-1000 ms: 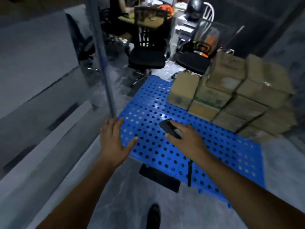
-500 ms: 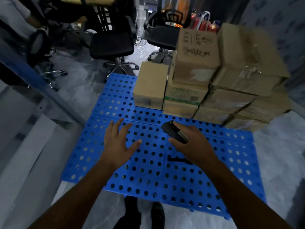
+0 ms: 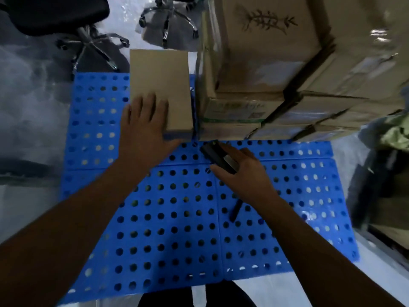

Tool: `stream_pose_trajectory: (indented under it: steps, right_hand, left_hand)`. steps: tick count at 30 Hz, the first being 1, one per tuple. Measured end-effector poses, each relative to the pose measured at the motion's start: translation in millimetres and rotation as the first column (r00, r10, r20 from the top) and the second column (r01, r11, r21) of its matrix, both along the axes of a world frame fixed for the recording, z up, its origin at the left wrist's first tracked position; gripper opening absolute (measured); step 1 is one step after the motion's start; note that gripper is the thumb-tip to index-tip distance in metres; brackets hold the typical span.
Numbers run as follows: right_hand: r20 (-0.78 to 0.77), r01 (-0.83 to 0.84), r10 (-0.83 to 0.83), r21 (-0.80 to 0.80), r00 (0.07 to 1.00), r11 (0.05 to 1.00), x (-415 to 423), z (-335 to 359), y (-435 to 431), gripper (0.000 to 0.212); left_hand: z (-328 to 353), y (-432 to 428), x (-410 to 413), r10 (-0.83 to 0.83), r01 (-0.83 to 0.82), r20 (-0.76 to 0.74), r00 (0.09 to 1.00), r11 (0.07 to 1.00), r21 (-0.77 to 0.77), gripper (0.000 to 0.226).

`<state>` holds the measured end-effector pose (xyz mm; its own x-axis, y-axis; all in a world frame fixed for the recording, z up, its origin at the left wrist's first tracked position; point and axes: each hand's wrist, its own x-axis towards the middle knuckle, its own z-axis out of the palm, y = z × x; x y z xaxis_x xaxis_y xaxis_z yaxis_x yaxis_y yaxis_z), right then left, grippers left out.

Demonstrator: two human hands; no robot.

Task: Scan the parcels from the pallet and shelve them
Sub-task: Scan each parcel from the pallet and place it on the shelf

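Scanner (image 3: 218, 157) in right hand (image 3: 245, 173) — label (image 3: 234, 107) blurred

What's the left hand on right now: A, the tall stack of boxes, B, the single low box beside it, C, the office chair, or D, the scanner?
B: the left hand is spread over the near corner of the single box; the scanner is in the right hand.

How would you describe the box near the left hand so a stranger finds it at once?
Find the blue pallet. Left of its tall stack, one low box stands alone by the left hand. It is plain, without print.
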<state>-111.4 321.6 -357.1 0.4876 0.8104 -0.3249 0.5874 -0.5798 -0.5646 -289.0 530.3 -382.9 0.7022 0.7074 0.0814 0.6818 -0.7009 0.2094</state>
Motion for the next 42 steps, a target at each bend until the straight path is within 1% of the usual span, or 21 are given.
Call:
stream_pose_trajectory:
  steps: [2,5,7,10,11,14,16,18,21,23,28,30,31,33,34,35,36,37,39,40,42]
  right_hand:
    - [-0.016,-0.004,0.004,-0.004,1.0,1.0,-4,-3,3,0.073]
    - [-0.037,-0.044,0.045,0.002,0.998,0.999,-12,-3,0,0.073]
    - [-0.094,-0.068,0.066,-0.023,0.993,0.997,-17,-3,-8,0.072]
    - [-0.116,-0.126,0.118,-0.066,0.986,0.99,-25,-5,-22,0.072]
    - [-0.125,-0.138,0.128,-0.071,0.984,0.988,-27,-5,-26,0.072]
    - [-0.161,-0.136,0.128,-0.043,0.979,0.99,-29,-1,-39,0.073]
    - [-0.159,-0.145,0.14,-0.02,0.977,0.989,-30,2,-49,0.072]
    - [-0.162,-0.161,0.158,-0.003,0.974,0.987,-30,8,-61,0.071]
    - [-0.078,-0.224,0.22,-0.043,0.972,0.974,-31,15,-78,0.072]
    - [-0.036,-0.268,0.266,-0.086,0.963,0.96,-35,17,-90,0.071]
    - [0.024,-0.291,0.293,-0.057,0.956,0.955,-54,30,-103,0.069]
    - [0.018,-0.289,0.29,-0.046,0.957,0.956,-60,39,-98,0.07]
    - [0.01,-0.279,0.279,-0.035,0.96,0.96,-62,44,-95,0.07]
    - [0.011,-0.252,0.252,-0.019,0.968,0.967,-67,52,-90,0.07]
    - [0.025,-0.246,0.246,-0.022,0.969,0.969,-70,55,-88,0.07]
    - [0.04,-0.242,0.244,-0.031,0.969,0.97,-74,57,-86,0.07]
    - [0.05,-0.243,0.245,-0.044,0.968,0.969,-78,59,-83,0.07]
    - [0.058,-0.249,0.252,-0.06,0.966,0.967,-83,61,-81,0.07]
    - [0.068,-0.272,0.279,-0.097,0.958,0.957,-96,62,-73,0.071]
    - [0.062,-0.281,0.29,-0.118,0.955,0.952,-102,62,-69,0.071]
    - [0.042,-0.29,0.298,-0.137,0.954,0.947,-117,61,-61,0.071]
  left_hand:
    - [5,-32,-37,0.055,-0.055,0.014,0.998,0.998,-0.009,0.093]
    - [13,-80,-87,0.147,-0.147,-0.053,0.988,0.989,0.009,0.094]
    - [14,-102,-102,0.151,-0.15,-0.09,0.984,0.989,0.02,0.099]
    - [14,-117,-100,0.056,-0.053,-0.123,0.991,0.998,0.027,0.115]
    - [14,-119,-94,0.048,-0.046,-0.145,0.988,0.999,0.024,0.117]
    - [16,-123,-77,0.111,-0.106,-0.238,0.965,0.994,0.035,0.109]
    - [19,-134,-74,0.139,-0.136,-0.25,0.958,0.99,0.029,0.106]
    - [20,-157,-76,0.13,-0.126,-0.238,0.963,0.991,0.033,0.106]
    - [18,-205,-80,0.08,-0.075,-0.18,0.98,0.997,0.035,0.102]
    - [16,-229,-83,0.053,-0.05,-0.172,0.984,0.999,0.021,0.1]
    - [23,-240,-96,0.041,-0.046,-0.168,0.985,0.999,-0.025,0.097]
    - [25,-233,-108,0.054,-0.06,-0.114,0.992,0.996,-0.058,0.096]
    - [25,-229,-118,0.072,-0.076,-0.048,0.996,0.993,-0.088,0.095]
    - [21,-219,-147,0.119,-0.086,0.172,0.978,0.978,-0.192,0.096]
    - [19,-213,-164,0.153,-0.073,0.289,0.945,0.961,-0.268,0.099]
    - [18,-207,-181,0.188,-0.051,0.374,0.908,0.937,-0.346,0.102]
    - [19,-201,-195,0.213,-0.031,0.421,0.882,0.917,-0.397,0.105]
    - [20,-197,-207,0.222,-0.022,0.45,0.865,0.913,-0.408,0.109]
    - [23,-192,-222,0.203,-0.026,0.483,0.852,0.937,-0.35,0.112]
    - [23,-191,-225,0.193,-0.039,0.473,0.86,0.948,-0.316,0.111]
    - [22,-190,-225,0.184,-0.09,0.375,0.909,0.963,-0.254,0.106]
